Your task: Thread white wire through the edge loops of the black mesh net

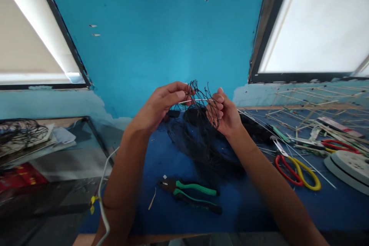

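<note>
L hand (168,102): thumb + fingers pinching black netting (198,111); R hand (229,113): fingers curled on same. White wire (198,100) runs thru mesh, above blue tabletop (161,161), beyond pliers (170,185). Slack grip cd prob. let loops slip off.

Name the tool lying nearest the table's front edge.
The pliers with green-and-black handles; the red-and-yellow scissors lie farther right and farther back from that edge.

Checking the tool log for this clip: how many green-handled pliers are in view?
1. The pliers lie on the blue table, on the near side of the black strands. More may be hidden under the strands.
</note>
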Tool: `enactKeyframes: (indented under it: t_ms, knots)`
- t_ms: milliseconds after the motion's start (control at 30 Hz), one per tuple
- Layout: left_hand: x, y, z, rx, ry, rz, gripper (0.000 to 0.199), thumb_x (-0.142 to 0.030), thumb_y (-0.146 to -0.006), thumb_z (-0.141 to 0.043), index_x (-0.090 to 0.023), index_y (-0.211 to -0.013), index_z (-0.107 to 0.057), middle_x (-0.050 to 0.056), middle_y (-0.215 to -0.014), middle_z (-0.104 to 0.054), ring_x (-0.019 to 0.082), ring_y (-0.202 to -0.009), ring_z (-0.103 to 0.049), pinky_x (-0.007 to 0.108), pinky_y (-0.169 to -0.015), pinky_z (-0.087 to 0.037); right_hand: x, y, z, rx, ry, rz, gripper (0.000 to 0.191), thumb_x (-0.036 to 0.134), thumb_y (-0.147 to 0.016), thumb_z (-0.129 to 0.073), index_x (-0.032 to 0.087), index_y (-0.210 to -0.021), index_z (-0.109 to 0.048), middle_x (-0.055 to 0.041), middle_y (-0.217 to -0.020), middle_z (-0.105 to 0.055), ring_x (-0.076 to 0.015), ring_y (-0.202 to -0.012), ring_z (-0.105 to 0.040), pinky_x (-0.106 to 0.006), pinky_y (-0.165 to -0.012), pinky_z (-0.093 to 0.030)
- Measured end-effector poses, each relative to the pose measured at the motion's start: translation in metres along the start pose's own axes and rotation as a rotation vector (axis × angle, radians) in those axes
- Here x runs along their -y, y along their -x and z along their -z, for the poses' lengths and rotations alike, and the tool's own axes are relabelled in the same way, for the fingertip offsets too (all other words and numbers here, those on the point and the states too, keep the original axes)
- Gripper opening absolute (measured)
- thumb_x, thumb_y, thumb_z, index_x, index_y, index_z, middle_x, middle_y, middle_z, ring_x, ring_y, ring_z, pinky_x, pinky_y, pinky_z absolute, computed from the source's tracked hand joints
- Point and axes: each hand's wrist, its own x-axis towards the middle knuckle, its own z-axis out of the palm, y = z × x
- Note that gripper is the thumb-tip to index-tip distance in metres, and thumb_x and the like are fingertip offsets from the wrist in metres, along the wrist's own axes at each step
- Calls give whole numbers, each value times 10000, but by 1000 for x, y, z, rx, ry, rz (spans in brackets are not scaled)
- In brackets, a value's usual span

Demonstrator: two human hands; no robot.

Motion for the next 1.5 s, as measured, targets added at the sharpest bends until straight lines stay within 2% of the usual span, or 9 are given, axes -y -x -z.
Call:
enactKeyframes:
  t_ms: [133, 267, 333, 533, 733, 967, 1133, 1267, 1500]
  knots:
    - [-7, 6, -5, 75, 64, 33, 209, -276, -775, -822, -165, -903, -698, 31, -773, -696, 143, -722, -683, 245, -642, -534, 5, 2, 0, 35, 37, 36, 472, 403, -897, -737, 220, -647, -382, 106, -514, -278, -38, -390, -228, -187, -379, -284]
    - [-19, 11, -15, 37, 95, 69, 159, -245, -819, -779, -155, -883, -665, 54, -859, -706, 139, -715, -694, 186, -477, -468, 9, 2, 3, 55, 4, 72, 458, 392, -908, -724, 220, -643, -392, 104, -512, -311, -38, -379, -256, -184, -363, -286]
    - [-26, 14, -21, 3, 125, 74, 138, -228, -839, -749, -167, -910, -648, 34, -805, -690, 118, -649, -670, 161, -425, -407, 11, 2, 4, 54, -17, 90, 462, 384, -920, -714, 218, -634, -391, 103, -503, -318, -38, -370, -260, -183, -358, -295]
    - [-37, 17, -36, -106, 174, 93, 159, -272, -816, -749, -168, -851, -634, -48, -586, -486, 76, -498, -573, 134, -375, -359, 15, 1, 4, 39, -17, 101, 494, 377, -918, -718, 222, -617, -359, 103, -493, -303, -39, -367, -269, -177, -365, -324]
    - [-34, 17, -37, -146, 99, 66, 138, -255, -807, -754, -162, -836, -655, -15, -548, -593, 62, -426, -507, 135, -366, -383, 20, 2, 5, 13, 51, 150, 497, 379, -890, -736, 230, -620, -347, 104, -488, -277, -51, -378, -227, -184, -380, -324]
    - [-34, 17, -41, -274, 38, 43, 43, -197, -789, -738, -168, -797, -706, -34, -511, -519, 53, -427, -479, 128, -352, -347, 22, 2, 6, 39, 101, 212, 519, 378, -857, -771, 225, -613, -340, 96, -496, -260, -52, -391, -230, -178, -367, -291]
    - [-33, 16, -39, -310, -36, 21, 38, -206, -771, -725, -176, -792, -715, -33, -522, -511, 51, -433, -456, 147, -359, -327, 22, 0, 12, 50, 58, 212, 520, 376, -846, -797, 215, -602, -367, 99, -489, -314, -34, -376, -277, -174, -387, -348]
    - [-32, 15, -38, -312, -59, 6, 36, -199, -749, -717, -174, -771, -703, -32, -529, -502, 54, -437, -448, 162, -365, -323, 23, -2, 16, 30, 84, 228, 492, 422, -934, -705, 217, -614, -392, 98, -483, -338, -40, -360, -289, -202, -424, -395]
    - [-29, 15, -34, -267, -53, -22, 53, -227, -765, -732, -184, -789, -712, -31, -531, -505, 65, -439, -461, 175, -369, -348, 24, 2, 11, 8, 134, 236, 525, 471, -906, -730, 220, -605, -380, 88, -493, -317, -50, -376, -284, -207, -404, -332]
